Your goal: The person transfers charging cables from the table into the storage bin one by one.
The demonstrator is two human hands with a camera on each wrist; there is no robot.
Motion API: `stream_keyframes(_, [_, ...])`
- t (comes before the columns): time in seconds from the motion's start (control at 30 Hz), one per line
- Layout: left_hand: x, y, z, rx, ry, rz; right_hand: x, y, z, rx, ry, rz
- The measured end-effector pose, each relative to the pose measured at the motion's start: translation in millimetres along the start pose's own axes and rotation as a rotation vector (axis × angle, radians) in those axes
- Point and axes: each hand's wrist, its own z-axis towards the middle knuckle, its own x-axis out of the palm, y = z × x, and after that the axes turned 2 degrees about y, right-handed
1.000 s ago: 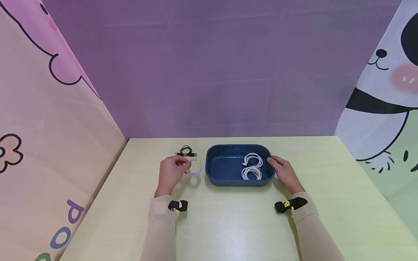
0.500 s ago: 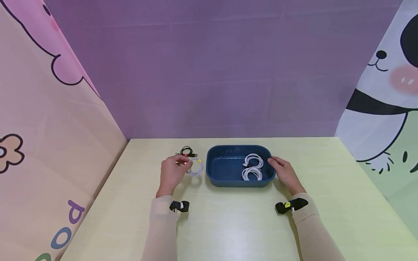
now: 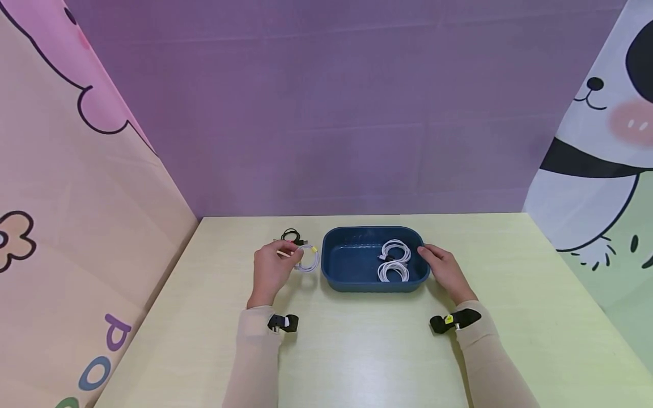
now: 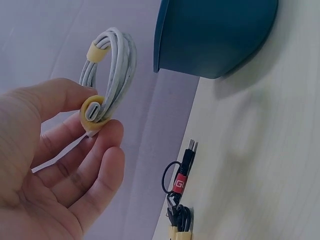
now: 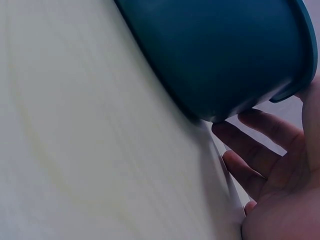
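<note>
The left hand [image 3: 272, 272] pinches a coiled white cable with yellow ties [image 4: 121, 72], slightly nearer the rounded blue plastic tub [image 3: 357, 286] than before, yet outside it; the right hand [image 3: 448, 274] grips the tub's right end

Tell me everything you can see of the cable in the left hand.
The cable is pale and smooth-looking, wound into a round coil. Yellow bands wrap it in two places, and a connector with a slot-shaped opening shows at one of them. The left hand pinches it above the table, its loop facing the head camera, beside the bin but apart from it.
</note>
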Motion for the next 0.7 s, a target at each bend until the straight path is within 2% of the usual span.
stream_keyframes(0.17, [3.5,1.6,0.2,0.029,-0.016,0.008,0.5,-0.1,-0.5,-0.014,0.005,0.004])
stream_keyframes(0.7, [9.3,-4.1,-0.8,0.050,-0.019,0.010,0.1,1.0,-0.8,0.004,0.006,-0.002])
